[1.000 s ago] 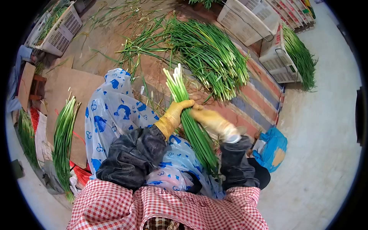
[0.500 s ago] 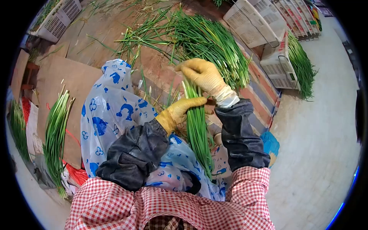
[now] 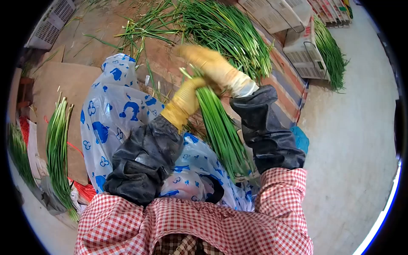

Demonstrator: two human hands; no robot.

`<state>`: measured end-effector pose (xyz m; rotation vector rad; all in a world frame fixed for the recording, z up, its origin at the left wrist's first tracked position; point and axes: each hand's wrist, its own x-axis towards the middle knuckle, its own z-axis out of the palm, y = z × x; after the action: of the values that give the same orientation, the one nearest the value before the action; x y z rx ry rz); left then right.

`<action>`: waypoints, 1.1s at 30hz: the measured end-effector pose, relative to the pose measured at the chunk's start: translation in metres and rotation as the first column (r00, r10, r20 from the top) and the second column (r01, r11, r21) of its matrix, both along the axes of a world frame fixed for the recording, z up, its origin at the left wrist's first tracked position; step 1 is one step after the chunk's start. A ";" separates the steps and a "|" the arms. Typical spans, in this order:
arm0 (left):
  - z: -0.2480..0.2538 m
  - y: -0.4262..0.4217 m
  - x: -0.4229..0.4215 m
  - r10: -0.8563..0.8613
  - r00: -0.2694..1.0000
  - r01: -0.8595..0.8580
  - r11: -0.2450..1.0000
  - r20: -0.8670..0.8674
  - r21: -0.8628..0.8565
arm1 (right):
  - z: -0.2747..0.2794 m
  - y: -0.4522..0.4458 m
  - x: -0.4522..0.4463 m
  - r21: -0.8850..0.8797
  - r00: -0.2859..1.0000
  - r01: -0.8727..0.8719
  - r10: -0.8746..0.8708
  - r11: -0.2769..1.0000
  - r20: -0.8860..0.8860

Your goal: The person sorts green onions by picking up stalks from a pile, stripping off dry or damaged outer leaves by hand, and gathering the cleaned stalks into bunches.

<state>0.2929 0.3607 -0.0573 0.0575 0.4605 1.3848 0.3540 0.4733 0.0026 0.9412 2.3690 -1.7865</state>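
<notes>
My left hand (image 3: 185, 98), in a yellow glove, is wrapped round a bundle of green stalks (image 3: 221, 129) near its pale ends. The leaves slant down to the right over the blue-patterned plastic cover on my lap (image 3: 131, 106). Just above the pale ends is my right hand (image 3: 208, 61), also gloved in yellow and smeared by motion, so its fingers cannot be made out. Behind it lies a large pile of green stalks (image 3: 229, 34) on the striped sheet.
Another bundle (image 3: 57, 144) rests on brown board (image 3: 80, 80) at the left. White crates (image 3: 304, 53) stand at the upper right, one holding greens (image 3: 329, 55). A further crate (image 3: 51, 23) is at the upper left. Loose stalks (image 3: 148, 27) litter the floor, and a blue bag (image 3: 301, 138) sits right.
My right hand has risen from beside the bundle to above its pale ends, then moved slightly left. My left hand still holds the bundle, now a little farther left and higher. The view has shifted.
</notes>
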 end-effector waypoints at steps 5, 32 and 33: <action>-0.008 0.024 -0.031 0.259 0.966 -0.251 0.951 0.024 -0.181 | 0.013 -0.038 0.029 -0.485 0.972 0.111 -0.196 0.867 -0.127; 0.330 -0.254 -0.330 -0.083 -0.215 -0.354 0.935 -0.973 -0.002 | -0.036 -0.093 0.100 -0.310 0.907 0.409 -0.343 0.859 0.246; 0.283 -0.269 -0.366 -0.244 -0.353 -0.394 0.915 -0.903 -0.093 | -0.053 -0.090 0.113 -0.295 0.882 0.455 -0.379 0.840 0.280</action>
<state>-0.0728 0.0918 0.2259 1.0494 2.3870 0.9228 0.4672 0.3834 -0.0501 1.5887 1.7192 -2.0265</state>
